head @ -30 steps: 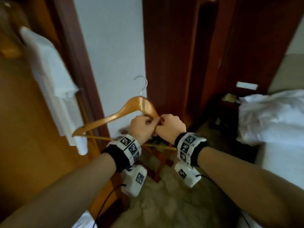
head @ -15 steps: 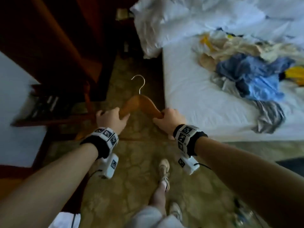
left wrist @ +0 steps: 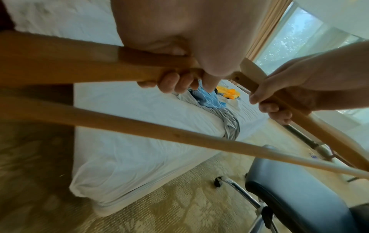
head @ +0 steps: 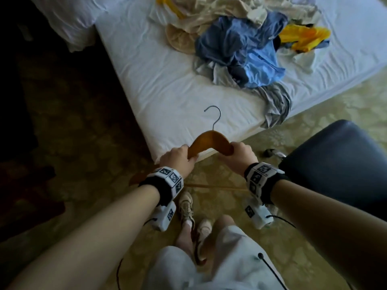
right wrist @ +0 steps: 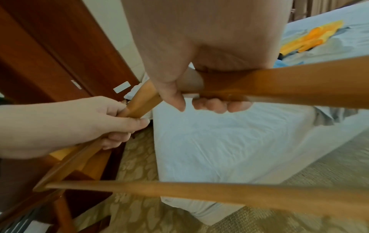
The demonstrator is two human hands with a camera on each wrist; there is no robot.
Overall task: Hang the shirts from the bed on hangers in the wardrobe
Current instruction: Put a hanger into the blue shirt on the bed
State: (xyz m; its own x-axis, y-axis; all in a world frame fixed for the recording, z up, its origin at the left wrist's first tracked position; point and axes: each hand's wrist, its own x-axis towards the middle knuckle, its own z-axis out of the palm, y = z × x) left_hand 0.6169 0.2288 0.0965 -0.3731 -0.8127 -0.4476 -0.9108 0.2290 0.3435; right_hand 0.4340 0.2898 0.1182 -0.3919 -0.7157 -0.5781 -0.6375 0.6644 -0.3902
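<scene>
Early in the task, judging by the scene. Bed (head: 167,88) spread across the far half of the head view, white sheet rumpled. Shirts (head: 240,45) heaped in a tangle on the far right of the mattress: blue, beige, yellow, grey, one grey piece trailing over the near edge. None on a hanger yet; wardrobe out of view. Dark chair (head: 335,160) near right on the carpet. Hanger (head: 211,139) bare, held level over the near bed corner, hook pointing far. Left hand (head: 178,160) wrapped round its left arm, right hand (head: 240,156) round its right arm, apart. Left to do: pick a shirt, thread it on, carry it to the wardrobe, repeat for the pile.
</scene>
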